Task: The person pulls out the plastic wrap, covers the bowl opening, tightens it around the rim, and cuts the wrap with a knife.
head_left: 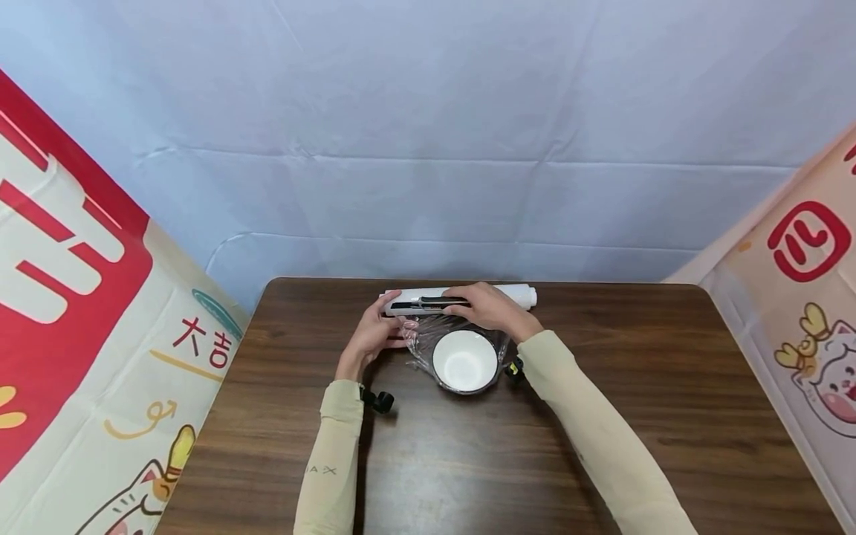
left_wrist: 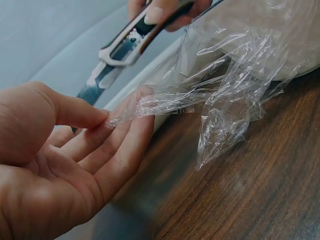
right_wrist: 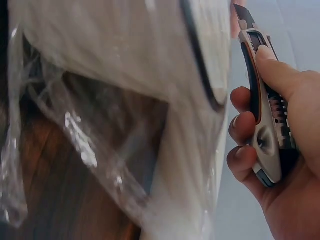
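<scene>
My right hand (head_left: 493,306) grips a utility knife (right_wrist: 270,130), with its thumb on the slider and the blade extended to the left. With thumb and forefinger, my left hand (left_wrist: 75,145) pinches a gathered edge of clear plastic wrap (left_wrist: 230,95). This film stretches over a white bowl (head_left: 464,360) with a dark rim, and loose folds hang at its side. Behind the bowl lies a white roll of plastic wrap (head_left: 524,295); the knife is above it in the head view. Whether the blade touches the film cannot be told.
Everything sits near the far edge of a brown wooden table (head_left: 461,461). A pale cloth backdrop (head_left: 428,200) hangs behind it. Printed panels (head_left: 167,371) stand at the left and right sides.
</scene>
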Action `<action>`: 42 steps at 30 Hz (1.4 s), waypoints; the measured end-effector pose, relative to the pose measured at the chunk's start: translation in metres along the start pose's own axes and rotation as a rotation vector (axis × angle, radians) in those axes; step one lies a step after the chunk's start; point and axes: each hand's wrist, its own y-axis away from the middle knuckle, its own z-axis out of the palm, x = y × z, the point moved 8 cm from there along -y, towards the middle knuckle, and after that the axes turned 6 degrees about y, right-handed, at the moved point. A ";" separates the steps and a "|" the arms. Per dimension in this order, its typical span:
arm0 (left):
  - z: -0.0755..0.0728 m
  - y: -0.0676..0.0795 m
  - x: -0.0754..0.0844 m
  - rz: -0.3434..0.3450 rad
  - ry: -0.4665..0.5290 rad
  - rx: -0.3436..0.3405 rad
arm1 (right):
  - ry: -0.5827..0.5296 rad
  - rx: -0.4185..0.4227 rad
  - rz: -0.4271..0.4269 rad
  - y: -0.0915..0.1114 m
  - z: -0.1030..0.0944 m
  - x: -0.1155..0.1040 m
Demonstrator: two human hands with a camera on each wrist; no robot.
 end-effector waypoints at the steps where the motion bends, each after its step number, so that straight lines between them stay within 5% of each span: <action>1: -0.001 0.000 0.000 -0.002 0.001 0.003 | 0.006 -0.003 0.001 -0.001 0.001 -0.001; 27: -0.001 0.002 -0.001 0.007 -0.011 -0.006 | 0.186 -0.044 -0.077 -0.030 0.004 -0.029; 42: -0.001 0.002 0.001 -0.006 0.012 0.011 | 0.196 -0.100 -0.051 -0.023 -0.017 -0.016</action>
